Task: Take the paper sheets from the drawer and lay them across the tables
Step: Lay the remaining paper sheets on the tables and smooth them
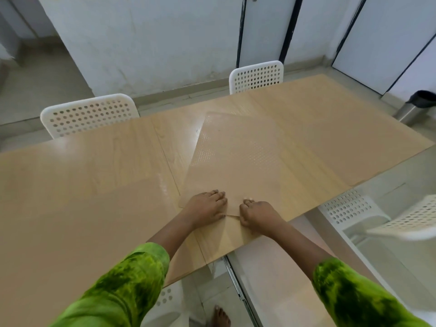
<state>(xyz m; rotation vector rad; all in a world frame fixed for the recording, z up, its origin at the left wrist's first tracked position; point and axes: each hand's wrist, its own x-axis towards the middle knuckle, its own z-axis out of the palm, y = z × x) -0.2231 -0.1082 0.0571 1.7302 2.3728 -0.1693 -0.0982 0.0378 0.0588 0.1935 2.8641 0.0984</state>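
Note:
A large tan paper sheet [240, 161] with rows of small dots lies turned at an angle on the right-hand wooden table [342, 128]. Its near corner sits between my hands at the table's front edge. My left hand [205, 207] rests flat on the sheet's near left part with its fingers stretched forward. My right hand [256, 213] is just to the right of it, fingers curled, and grips the sheet near that corner. The left-hand table [70, 185] butts against the right one along a seam. No drawer is in view.
Two white perforated chairs [89, 114] [257, 76] stand at the tables' far side, and another chair [168, 300] is tucked under the near edge. A glass panel [389, 232] on the right reflects chairs. A metal bin [417, 107] stands at the far right. My bare foot [220, 315] is on the floor.

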